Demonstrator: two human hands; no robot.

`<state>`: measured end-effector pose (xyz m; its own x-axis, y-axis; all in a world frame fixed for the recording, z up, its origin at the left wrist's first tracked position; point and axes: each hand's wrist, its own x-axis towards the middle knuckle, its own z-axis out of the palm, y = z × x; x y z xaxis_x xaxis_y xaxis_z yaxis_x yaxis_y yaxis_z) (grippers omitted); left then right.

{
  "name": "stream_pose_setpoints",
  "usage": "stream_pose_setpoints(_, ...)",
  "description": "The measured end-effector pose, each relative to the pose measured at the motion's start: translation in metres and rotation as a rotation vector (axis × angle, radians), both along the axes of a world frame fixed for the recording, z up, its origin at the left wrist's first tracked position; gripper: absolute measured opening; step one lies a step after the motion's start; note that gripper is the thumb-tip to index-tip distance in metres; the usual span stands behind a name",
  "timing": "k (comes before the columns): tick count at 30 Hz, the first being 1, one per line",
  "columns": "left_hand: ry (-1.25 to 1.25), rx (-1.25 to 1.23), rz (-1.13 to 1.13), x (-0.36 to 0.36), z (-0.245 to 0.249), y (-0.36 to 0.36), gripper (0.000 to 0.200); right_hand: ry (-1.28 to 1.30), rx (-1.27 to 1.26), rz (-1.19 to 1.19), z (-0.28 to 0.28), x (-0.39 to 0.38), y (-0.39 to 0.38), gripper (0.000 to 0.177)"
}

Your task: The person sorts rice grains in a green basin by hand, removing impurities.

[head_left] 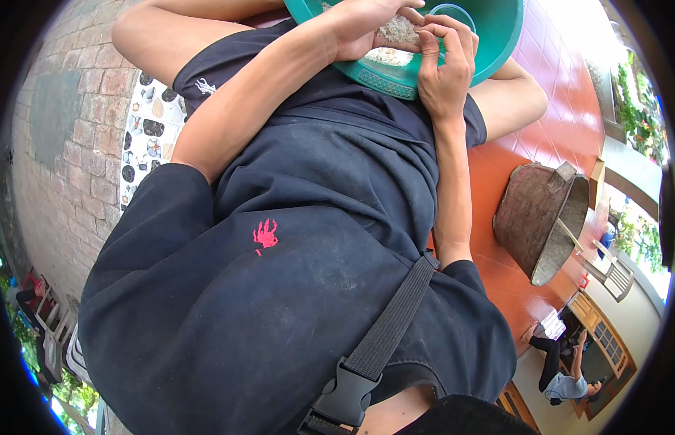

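I look down my own dark shirt to a teal plastic basin (497,36) resting at my knees. My left hand (363,29) reaches in from the left and cups a pale, grainy clump (399,30) over the basin. Just right of it, my right hand (445,69) has its fingers curled and pinching the same clump. More pale material (390,56) lies inside the basin below the hands. Much of the basin's inside is hidden by my hands and cut off by the frame's top edge.
A rusty metal tub (537,217) lies tilted on the orange tiled floor (555,130) to my right. Patterned tiles (145,138) and brick paving (62,145) are on my left. Another person (562,370) sits far off at the lower right. A black strap with a buckle (366,362) crosses my chest.
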<state>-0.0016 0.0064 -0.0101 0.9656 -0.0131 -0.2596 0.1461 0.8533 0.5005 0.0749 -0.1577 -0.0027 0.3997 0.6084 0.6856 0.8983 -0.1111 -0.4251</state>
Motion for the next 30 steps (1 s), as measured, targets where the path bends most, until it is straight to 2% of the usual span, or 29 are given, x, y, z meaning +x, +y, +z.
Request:
stream_pose_setpoints(2,0.159,0.232,0.097,-0.003,0.021,-0.010,0.033,-0.007,0.002,0.003,0.001,0.000,0.000,0.007)
stream_pose_setpoints(7,0.158,0.174,0.031,-0.003,0.028,-0.009,0.038,0.034,0.080,-0.080,0.000,0.001,-0.003,0.007)
stream_pose_setpoints(9,0.182,0.151,0.005,-0.003,0.035,-0.008,0.040,0.123,0.239,-0.338,-0.002,0.005,-0.003,0.010)
stream_pose_setpoints(11,0.206,0.137,-0.022,-0.003,0.038,-0.008,0.042,0.193,0.230,-0.333,-0.001,0.003,-0.005,0.015)
stream_pose_setpoints(14,0.089,0.185,0.017,0.000,0.013,-0.005,0.039,0.044,0.127,-0.203,0.001,0.002,-0.006,0.016)
stream_pose_setpoints(16,0.095,0.241,0.030,-0.004,0.017,-0.006,0.037,-0.092,-0.012,-0.013,0.007,-0.005,-0.006,0.016)
stream_pose_setpoints(19,0.124,0.267,0.046,-0.005,0.022,-0.008,0.034,-0.059,-0.044,0.056,0.005,-0.011,-0.003,0.017)
stream_pose_setpoints(21,0.147,0.239,0.048,-0.004,0.019,-0.008,0.032,-0.083,-0.052,0.063,0.007,-0.011,-0.001,0.017)
stream_pose_setpoints(23,0.087,0.311,0.023,0.000,0.008,-0.007,0.031,-0.130,-0.069,0.070,0.009,-0.011,0.000,0.017)
stream_pose_setpoints(30,0.119,0.320,-0.012,-0.003,0.022,-0.011,0.029,-0.122,-0.065,0.059,0.006,-0.010,0.003,0.016)
